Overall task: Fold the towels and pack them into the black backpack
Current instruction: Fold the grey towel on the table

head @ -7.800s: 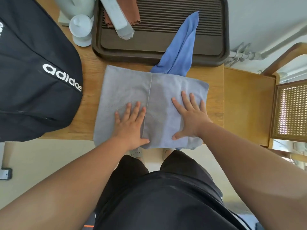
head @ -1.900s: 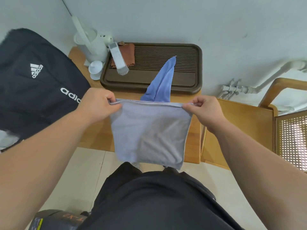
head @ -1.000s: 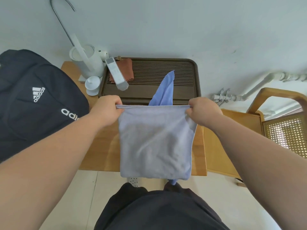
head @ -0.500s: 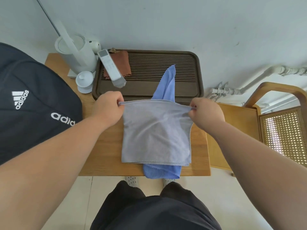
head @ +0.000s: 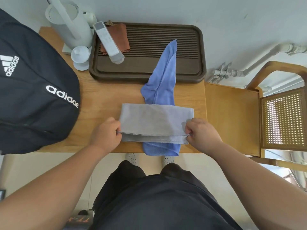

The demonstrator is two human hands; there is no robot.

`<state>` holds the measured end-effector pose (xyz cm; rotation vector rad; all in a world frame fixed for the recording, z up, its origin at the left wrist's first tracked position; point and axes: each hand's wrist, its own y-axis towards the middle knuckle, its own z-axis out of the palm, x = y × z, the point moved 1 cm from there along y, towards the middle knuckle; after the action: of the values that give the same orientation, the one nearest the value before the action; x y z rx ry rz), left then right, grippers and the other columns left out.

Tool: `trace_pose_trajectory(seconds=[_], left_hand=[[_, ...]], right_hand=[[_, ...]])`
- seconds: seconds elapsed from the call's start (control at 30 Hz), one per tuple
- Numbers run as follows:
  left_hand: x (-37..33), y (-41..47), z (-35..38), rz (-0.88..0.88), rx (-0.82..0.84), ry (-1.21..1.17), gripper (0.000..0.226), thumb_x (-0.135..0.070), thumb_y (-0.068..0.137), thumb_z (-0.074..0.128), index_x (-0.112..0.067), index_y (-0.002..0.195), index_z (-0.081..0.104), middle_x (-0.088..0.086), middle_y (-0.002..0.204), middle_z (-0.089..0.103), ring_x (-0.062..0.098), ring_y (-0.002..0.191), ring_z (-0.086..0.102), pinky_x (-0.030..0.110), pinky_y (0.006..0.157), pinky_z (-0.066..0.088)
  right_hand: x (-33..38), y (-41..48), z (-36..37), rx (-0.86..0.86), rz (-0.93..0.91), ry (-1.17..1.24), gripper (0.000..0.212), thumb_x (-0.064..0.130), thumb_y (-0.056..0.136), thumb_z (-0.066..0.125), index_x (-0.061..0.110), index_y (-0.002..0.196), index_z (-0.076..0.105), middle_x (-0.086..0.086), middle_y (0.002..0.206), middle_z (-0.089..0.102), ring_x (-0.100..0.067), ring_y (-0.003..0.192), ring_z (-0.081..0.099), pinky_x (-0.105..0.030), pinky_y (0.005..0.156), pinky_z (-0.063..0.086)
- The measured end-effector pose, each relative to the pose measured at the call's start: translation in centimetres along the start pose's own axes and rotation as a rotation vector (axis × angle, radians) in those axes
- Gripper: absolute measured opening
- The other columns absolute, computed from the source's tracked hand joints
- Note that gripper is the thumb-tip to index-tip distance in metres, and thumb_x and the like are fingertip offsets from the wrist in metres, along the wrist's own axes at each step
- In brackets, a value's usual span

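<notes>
Lowered flat now, the limp, light grey towel (head: 156,120) is corner-pinched by left hand (head: 106,131) at 9 o'clock, right hand (head: 202,131) at 3.

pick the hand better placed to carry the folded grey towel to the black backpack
Probably the left hand: it pinches the folded grey towel on the side nearest the black fabric backpack.

We note a pale plastered wall (head: 166,9) behind a light wooden table (head: 103,103), white pipes (head: 265,55) low along it, a cane-backed wooden chair (head: 232,117) at right, cream floor (head: 41,165) below.
</notes>
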<state>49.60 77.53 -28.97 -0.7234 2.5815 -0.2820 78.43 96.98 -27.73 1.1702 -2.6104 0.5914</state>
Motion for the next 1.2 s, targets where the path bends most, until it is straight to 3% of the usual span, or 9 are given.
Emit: trace_pose_trajectory(seconds=[0.13,0.4,0.5,0.6,0.7,0.8,0.87,0.97,1.2], left_hand=[[-0.2,-1.4,0.9,0.040,-0.023,0.044,0.027,-0.006,0.078,0.065,-0.017,0.068,0.043,-0.003,0.081,0.041,0.026,0.062,0.044,0.030,0.052,0.029],[0.5,-1.7,4.0,0.004,0.166,0.110,0.016,-0.012,0.090,0.060,-0.020,0.080,0.052,-0.002,0.091,0.046,0.025,0.075,0.050,0.036,0.061,0.043],[0.1,-1.3,3.8,-0.013,0.210,0.095,0.016,-0.029,0.087,0.066,-0.021,0.081,0.054,-0.003,0.093,0.047,0.023,0.077,0.053,0.034,0.062,0.043],[-0.2,-0.8,3.2,-0.077,0.178,-0.043,0.026,-0.040,0.081,0.070,-0.020,0.078,0.054,-0.003,0.091,0.048,0.021,0.075,0.052,0.034,0.062,0.044],[-0.6,0.3,2.8,-0.183,0.072,-0.178,0.027,-0.039,0.083,0.070,-0.020,0.090,0.053,-0.003,0.095,0.051,0.021,0.081,0.053,0.038,0.069,0.047],[-0.8,2.1,3.0,-0.317,0.036,-0.265,0.042,-0.044,0.082,0.072,-0.022,0.114,0.054,-0.003,0.111,0.055,0.021,0.097,0.057,0.040,0.084,0.051],[-0.6,3.3,3.3,-0.426,0.041,-0.329,0.055,-0.047,0.079,0.074,-0.021,0.123,0.053,-0.001,0.118,0.057,0.023,0.101,0.059,0.043,0.087,0.053],[-0.7,4.6,3.6,-0.534,0.018,-0.412,0.057,-0.043,0.078,0.077,-0.017,0.124,0.055,0.002,0.120,0.058,0.025,0.102,0.061,0.041,0.082,0.053],[-1.6,5.8,3.9,-0.582,0.029,-0.527,0.043,-0.033,0.070,0.080,-0.018,0.103,0.059,0.002,0.105,0.066,0.025,0.091,0.066,0.046,0.079,0.058]], right_hand=[[0.1,-1.5,1.4,-0.081,-0.044,-0.168,0.025,0.011,0.060,0.074,0.019,0.073,0.054,0.002,0.074,0.053,-0.030,0.070,0.054,-0.033,0.065,0.037],[0.4,-1.6,3.4,0.179,0.105,-0.323,0.019,0.014,0.086,0.055,0.027,0.098,0.059,0.001,0.100,0.055,-0.028,0.101,0.052,-0.038,0.084,0.040],[0.9,-1.1,2.9,0.286,0.150,-0.338,0.022,0.036,0.085,0.053,0.029,0.105,0.060,0.003,0.109,0.053,-0.025,0.110,0.048,-0.037,0.090,0.038],[1.7,-0.5,2.3,0.182,0.190,-0.208,0.044,0.059,0.076,0.046,0.028,0.102,0.065,0.004,0.106,0.056,-0.025,0.107,0.051,-0.039,0.093,0.041],[3.6,1.1,2.0,-0.017,0.101,-0.148,0.056,0.063,0.080,0.040,0.025,0.112,0.064,0.002,0.110,0.055,-0.027,0.106,0.052,-0.043,0.094,0.043],[6.4,3.5,2.4,-0.017,0.044,-0.147,0.062,0.064,0.092,0.035,0.027,0.140,0.049,-0.006,0.146,0.043,-0.031,0.135,0.039,-0.048,0.111,0.033],[7.7,5.0,3.4,0.068,0.054,-0.166,0.070,0.067,0.096,0.027,0.031,0.156,0.024,-0.008,0.166,0.013,-0.032,0.153,0.008,-0.052,0.123,0.014],[8.0,6.4,5.7,0.121,0.031,-0.220,0.077,0.072,0.095,0.016,0.033,0.160,-0.002,-0.008,0.167,-0.016,-0.033,0.152,-0.020,-0.059,0.122,-0.003],[6.5,6.5,8.6,0.144,0.087,-0.285,0.091,0.086,0.085,0.011,0.038,0.157,-0.015,-0.007,0.165,-0.024,-0.040,0.149,-0.026,-0.069,0.116,-0.005]])
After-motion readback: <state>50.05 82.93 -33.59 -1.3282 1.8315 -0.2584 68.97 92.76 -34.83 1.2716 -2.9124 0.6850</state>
